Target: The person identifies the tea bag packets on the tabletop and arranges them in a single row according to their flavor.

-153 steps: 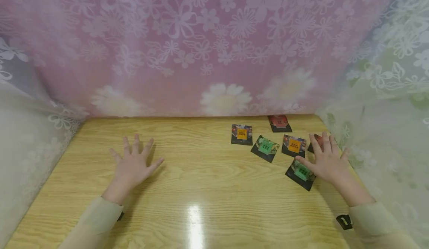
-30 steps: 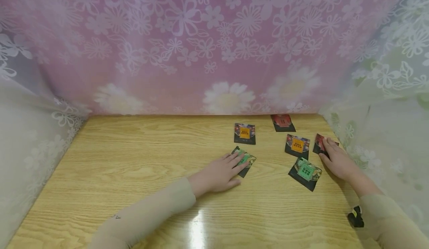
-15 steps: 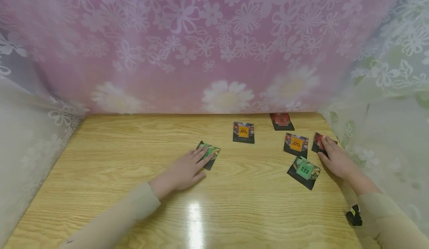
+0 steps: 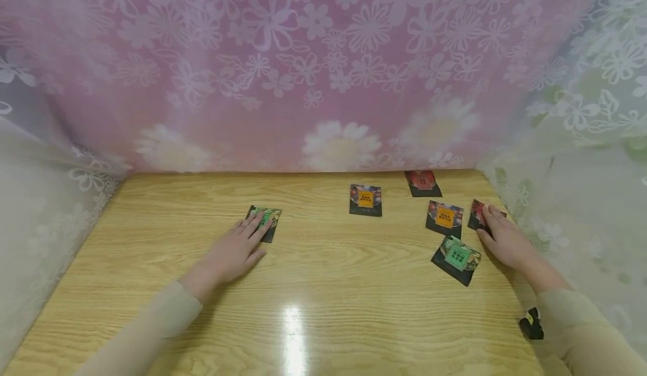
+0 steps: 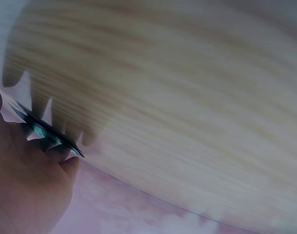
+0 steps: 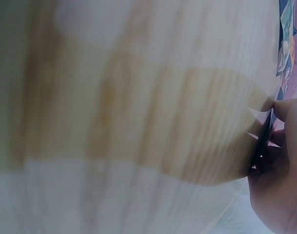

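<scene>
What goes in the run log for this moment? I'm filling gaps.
left hand: fingers flat on green-label packet | right hand: fingers on red packet | table: four other packets lie free

Long beige sleeves; a black wrist strap (image 4: 531, 323) on the right.

1. A pale wooden table (image 4: 323, 286) with a clear grain fills the space in front.
2. A pink curtain (image 4: 313, 67) with white flowers hangs behind it.
3. Sheer white lace curtains (image 4: 581, 157) close off both sides.
4. Overhead light glints off the tabletop's near edge.
</scene>
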